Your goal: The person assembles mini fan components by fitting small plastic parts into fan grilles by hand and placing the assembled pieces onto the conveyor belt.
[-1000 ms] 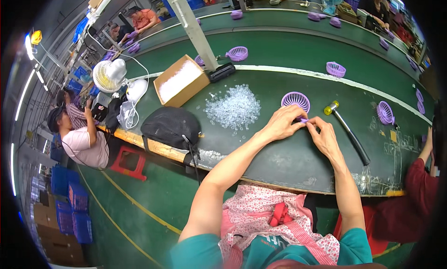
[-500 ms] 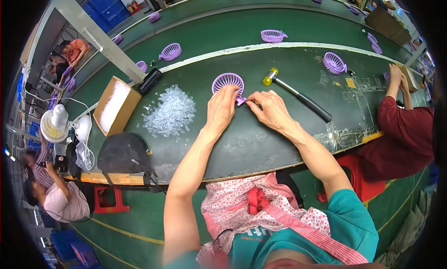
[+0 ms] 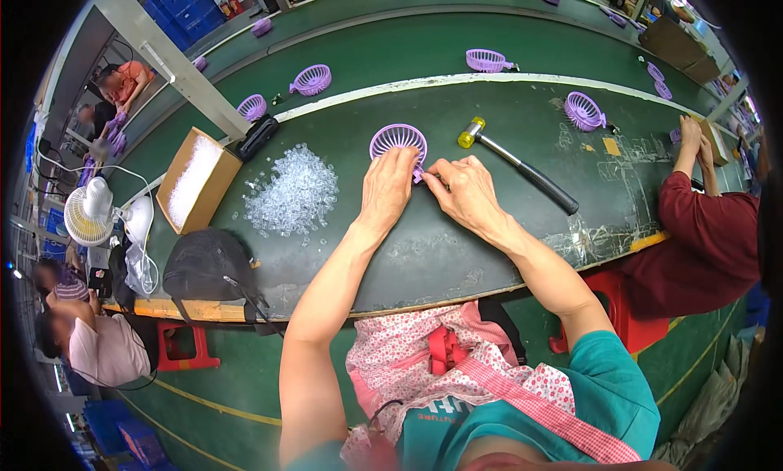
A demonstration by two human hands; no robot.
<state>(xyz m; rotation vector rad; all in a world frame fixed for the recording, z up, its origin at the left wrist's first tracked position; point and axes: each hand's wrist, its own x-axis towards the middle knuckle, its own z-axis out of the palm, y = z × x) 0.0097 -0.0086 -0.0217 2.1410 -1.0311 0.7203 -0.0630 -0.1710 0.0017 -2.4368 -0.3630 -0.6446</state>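
Head view: the purple slatted cage [image 3: 398, 137] is lying on the green bench [image 3: 432, 263], probably light, stiff and somewhat brittle, best held by its solid neck [image 3: 418, 176]. The left hand [image 3: 387, 180], palm down, is curling its fingers over the near rim; the right hand [image 3: 463, 182] is angling inward at the neck, thumb and forefinger nearly meeting, any hold between them unclear.

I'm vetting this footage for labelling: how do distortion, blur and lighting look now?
Head view: the white line bows and the corners go black; head view: left hand, right hand and hammer look fairly sharp, while the left sleeve blurs at the lower edge; head view: light on the green bench is fairly even, without strong glare by the hands.
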